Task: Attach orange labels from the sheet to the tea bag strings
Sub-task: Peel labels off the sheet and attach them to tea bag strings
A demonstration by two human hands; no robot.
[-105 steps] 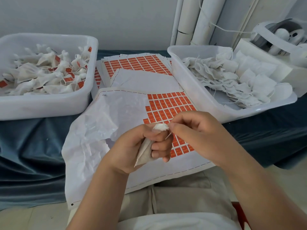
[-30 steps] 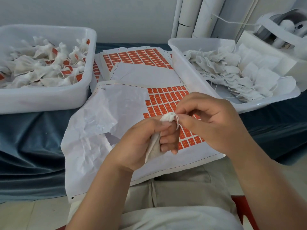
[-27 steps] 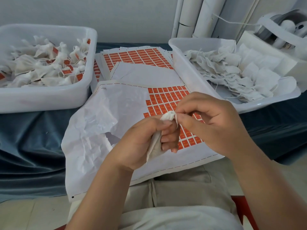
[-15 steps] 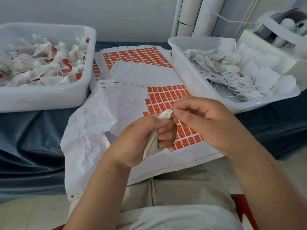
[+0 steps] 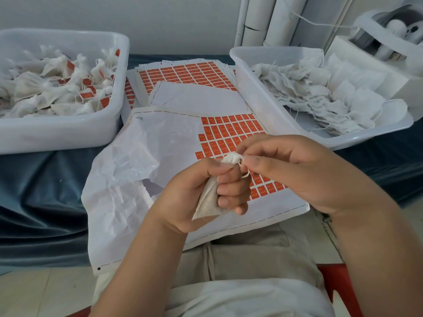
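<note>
tablecloth [image 5: 45, 191] bare leftward; left hand [image 5: 183, 197] grips tea bag [image 5: 206, 201].

Bright, soft, even light with no single source evident. Shadows are weak and soft-edged: a faint one under the right hand [image 5: 297, 170] on the label sheet [image 5: 160, 145], and darker folds in the blue cloth [image 5: 45, 191] over the bench. The left tub [image 5: 68, 133] wall glows, nearly washed out, and the white machine [image 5: 389, 30] at top right blooms. Focus is sharpest mid-frame, at the left hand [image 5: 194, 193] and tea bag [image 5: 207, 200]. Corners go soft, and the pipes [image 5: 281, 19] lean with wide-angle distortion.
</note>
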